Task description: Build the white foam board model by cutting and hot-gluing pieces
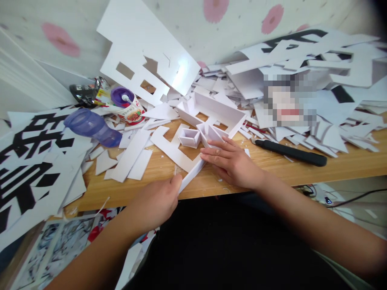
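Observation:
My left hand [159,201] is closed on the near end of a narrow white foam-board strip [191,175], thumb on top, close to the table's front edge. My right hand [236,163] lies with fingers stretched out flat at the strip's far end, its fingertips touching the white board pieces there. Beyond the fingers sits a white cut-out shape with raised walls [219,106]. A small box-like white part [189,137] stands beside it. Left of that, a flat angular white cut-out [172,149] rests on the wooden table [256,177].
A black utility knife [290,152] lies right of my right hand. Scrap board [326,117] is heaped at the back right. At left are a purple bottle [93,127], a paper tub [133,112] and sheets with black characters [36,161]. A large cut sheet [145,44] leans on the wall.

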Demonstrator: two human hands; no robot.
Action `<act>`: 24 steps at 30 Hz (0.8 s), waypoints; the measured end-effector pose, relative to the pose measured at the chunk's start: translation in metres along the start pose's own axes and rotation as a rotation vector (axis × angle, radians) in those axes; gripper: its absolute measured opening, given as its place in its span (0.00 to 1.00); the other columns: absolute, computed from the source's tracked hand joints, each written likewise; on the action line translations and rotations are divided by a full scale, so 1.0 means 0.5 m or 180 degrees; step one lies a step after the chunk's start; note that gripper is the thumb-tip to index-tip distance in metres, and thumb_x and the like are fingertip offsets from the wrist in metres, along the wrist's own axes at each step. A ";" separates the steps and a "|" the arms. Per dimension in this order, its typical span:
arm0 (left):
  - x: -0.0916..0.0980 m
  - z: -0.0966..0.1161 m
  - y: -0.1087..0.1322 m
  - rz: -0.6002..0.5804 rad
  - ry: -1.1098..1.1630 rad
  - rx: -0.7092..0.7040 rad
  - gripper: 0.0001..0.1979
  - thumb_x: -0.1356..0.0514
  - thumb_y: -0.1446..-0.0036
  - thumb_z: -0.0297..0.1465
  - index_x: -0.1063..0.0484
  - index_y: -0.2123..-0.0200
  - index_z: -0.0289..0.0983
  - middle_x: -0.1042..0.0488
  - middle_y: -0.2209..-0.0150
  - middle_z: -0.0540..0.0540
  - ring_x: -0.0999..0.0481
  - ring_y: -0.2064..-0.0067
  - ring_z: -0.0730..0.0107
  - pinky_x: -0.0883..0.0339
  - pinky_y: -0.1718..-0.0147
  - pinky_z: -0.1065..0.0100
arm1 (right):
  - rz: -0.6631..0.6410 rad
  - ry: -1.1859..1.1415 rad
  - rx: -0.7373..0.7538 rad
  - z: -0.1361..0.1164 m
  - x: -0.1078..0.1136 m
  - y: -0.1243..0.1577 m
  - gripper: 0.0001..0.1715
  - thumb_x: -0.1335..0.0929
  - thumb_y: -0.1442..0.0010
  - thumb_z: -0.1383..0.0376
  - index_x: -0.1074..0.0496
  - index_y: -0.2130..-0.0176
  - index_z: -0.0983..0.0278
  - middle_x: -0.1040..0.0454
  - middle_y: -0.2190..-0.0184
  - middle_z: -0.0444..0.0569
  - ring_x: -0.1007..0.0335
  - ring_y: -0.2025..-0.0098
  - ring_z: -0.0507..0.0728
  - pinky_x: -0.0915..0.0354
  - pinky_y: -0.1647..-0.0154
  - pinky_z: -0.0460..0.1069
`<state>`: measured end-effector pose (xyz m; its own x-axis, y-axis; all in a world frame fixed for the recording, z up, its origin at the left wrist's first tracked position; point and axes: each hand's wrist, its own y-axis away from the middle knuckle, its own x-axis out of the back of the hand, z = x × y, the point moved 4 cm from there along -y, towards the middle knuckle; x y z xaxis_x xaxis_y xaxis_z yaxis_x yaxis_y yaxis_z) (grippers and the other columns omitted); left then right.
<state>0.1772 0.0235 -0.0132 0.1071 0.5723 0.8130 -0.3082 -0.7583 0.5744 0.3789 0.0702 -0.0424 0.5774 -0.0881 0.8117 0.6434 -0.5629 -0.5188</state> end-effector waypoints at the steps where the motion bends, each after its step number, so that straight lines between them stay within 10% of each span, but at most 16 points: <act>1: 0.000 0.000 0.000 -0.0008 0.0025 -0.0003 0.05 0.54 0.39 0.30 0.41 0.61 0.39 0.27 0.69 0.45 0.27 0.69 0.61 0.43 0.74 0.65 | -0.0006 -0.0017 -0.0029 0.000 0.001 0.000 0.24 0.35 0.40 0.72 0.30 0.45 0.61 0.27 0.44 0.47 0.40 0.37 0.62 0.49 0.35 0.65; 18: 0.017 0.014 0.008 -0.0067 0.0200 -0.0030 0.06 0.53 0.42 0.26 0.41 0.61 0.39 0.27 0.66 0.44 0.28 0.67 0.64 0.40 0.72 0.67 | 0.0017 -0.0623 -0.0286 0.006 0.020 -0.004 0.33 0.35 0.44 0.72 0.40 0.39 0.61 0.39 0.36 0.56 0.44 0.34 0.61 0.49 0.34 0.65; 24: 0.013 0.009 0.007 0.0049 0.0217 -0.0030 0.04 0.53 0.40 0.29 0.40 0.63 0.39 0.28 0.69 0.45 0.29 0.70 0.65 0.42 0.73 0.67 | 0.1230 -0.0445 -0.0938 0.070 0.094 0.053 0.16 0.33 0.42 0.68 0.27 0.53 0.59 0.25 0.50 0.53 0.29 0.47 0.62 0.32 0.46 0.59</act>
<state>0.1813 0.0231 -0.0055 0.0379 0.5808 0.8131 -0.3183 -0.7643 0.5608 0.4405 0.0799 -0.0275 0.8202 -0.2361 0.5211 0.2119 -0.7207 -0.6601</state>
